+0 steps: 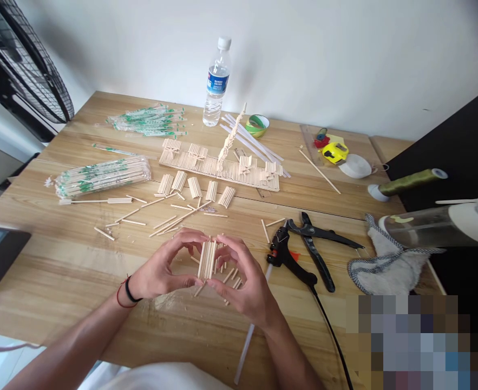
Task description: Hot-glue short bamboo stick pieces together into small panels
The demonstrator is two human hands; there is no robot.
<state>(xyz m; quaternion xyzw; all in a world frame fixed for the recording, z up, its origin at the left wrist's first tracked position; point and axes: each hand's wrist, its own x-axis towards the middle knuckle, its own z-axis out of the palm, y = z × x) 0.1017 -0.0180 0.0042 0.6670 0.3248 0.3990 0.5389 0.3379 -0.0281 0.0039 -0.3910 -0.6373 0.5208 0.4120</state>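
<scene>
Between my two hands is a small panel of wooden sticks (pixel 207 260), laid side by side and held upright above the table. My left hand (pixel 174 265) pinches its left side, thumb at the bottom edge and fingers at the top. On the other side my right hand (pixel 242 271) grips the panel the same way. Loose cut sticks (pixel 231 276) lie on the table behind and under my right hand. Farther back are several finished stick panels (pixel 194 187) in a row. Behind them stands a long stick model (pixel 218 169) with a tall slanting piece at its middle.
A glue gun (pixel 281 249) with its cord and black-handled cutters (pixel 315 233) lie at right, near a cloth (pixel 388 265) and clear jar (pixel 421 225). Wrapped stick bundles (pixel 104 176), a water bottle (pixel 216 81), tape roll (pixel 257 125) and yellow tape measure (pixel 335 153) sit farther back. A phone (pixel 1 254) is left.
</scene>
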